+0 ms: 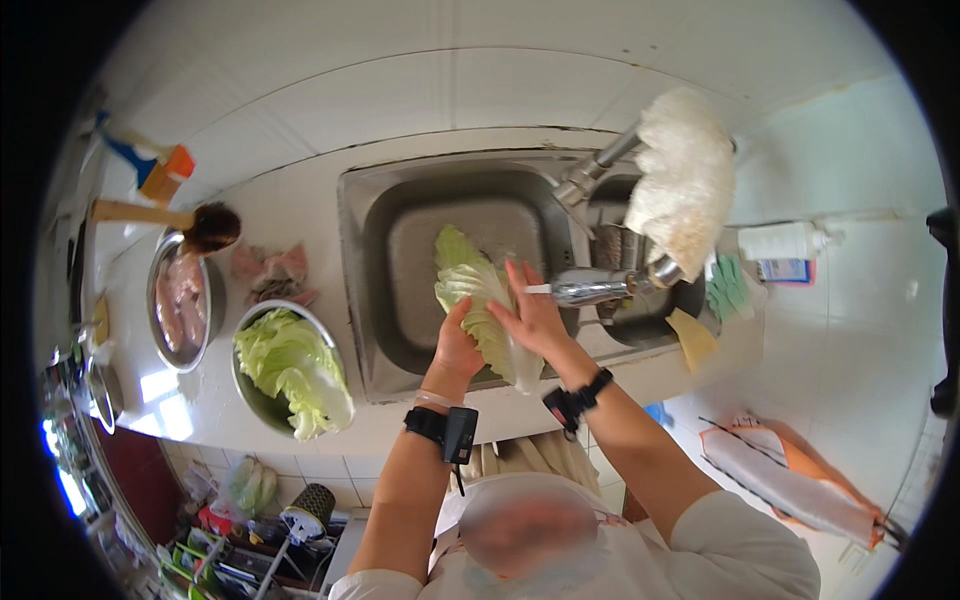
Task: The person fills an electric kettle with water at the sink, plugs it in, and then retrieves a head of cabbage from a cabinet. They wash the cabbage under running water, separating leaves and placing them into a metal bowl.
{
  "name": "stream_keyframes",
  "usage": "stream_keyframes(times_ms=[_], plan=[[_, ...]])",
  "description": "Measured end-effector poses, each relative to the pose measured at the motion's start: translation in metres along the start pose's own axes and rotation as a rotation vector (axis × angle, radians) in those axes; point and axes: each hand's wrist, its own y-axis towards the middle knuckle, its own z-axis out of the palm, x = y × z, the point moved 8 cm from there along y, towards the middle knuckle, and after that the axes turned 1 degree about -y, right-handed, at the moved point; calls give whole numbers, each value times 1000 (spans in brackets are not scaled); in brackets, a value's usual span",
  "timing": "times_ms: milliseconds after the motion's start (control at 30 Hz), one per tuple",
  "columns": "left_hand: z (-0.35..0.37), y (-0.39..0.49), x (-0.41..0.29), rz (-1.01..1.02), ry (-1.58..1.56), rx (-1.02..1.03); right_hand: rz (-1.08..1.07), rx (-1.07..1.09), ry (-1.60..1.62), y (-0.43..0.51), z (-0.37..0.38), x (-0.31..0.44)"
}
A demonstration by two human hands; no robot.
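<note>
A long, pale green Chinese cabbage leaf is held tilted over the large basin of the stainless steel sink, its white stem end towards me. My left hand grips the leaf's left edge, thumb on top, other fingers hidden beneath. My right hand lies against the leaf's right side with fingers spread, just by the tip of the chrome faucet. Whether water is running I cannot tell. More cabbage leaves sit in a metal bowl on the counter to the left.
Raw meat fills another metal bowl; a wooden-handled brush lies across its rim. Beside it is a crumpled pink cloth. White wrapping hangs around the faucet pipe above the small basin. Green gloves lie at right.
</note>
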Motion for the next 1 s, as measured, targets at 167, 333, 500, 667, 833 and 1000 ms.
stream_keyframes(times_ms=[167, 333, 500, 667, 833, 1000], plan=[[8, -13, -26, 235, 245, -44, -178, -5, 126, -33, 13, 31], [-10, -22, -10, -7, 240, -205, 335, 407, 680, -40, 62, 19], [41, -128, -58, 454, 799, -130, 372, 346, 920, -25, 16, 82], [68, -289, -132, 1275, 1505, -312, 427, 650, 1055, -16, 58, 195], [-4, -285, -193, 1177, 1892, -660, 295, 702, 765, 4, 150, 214], [-26, -274, -200, 1075, 2095, -728, 121, -67, 21, 59, 114, 46]])
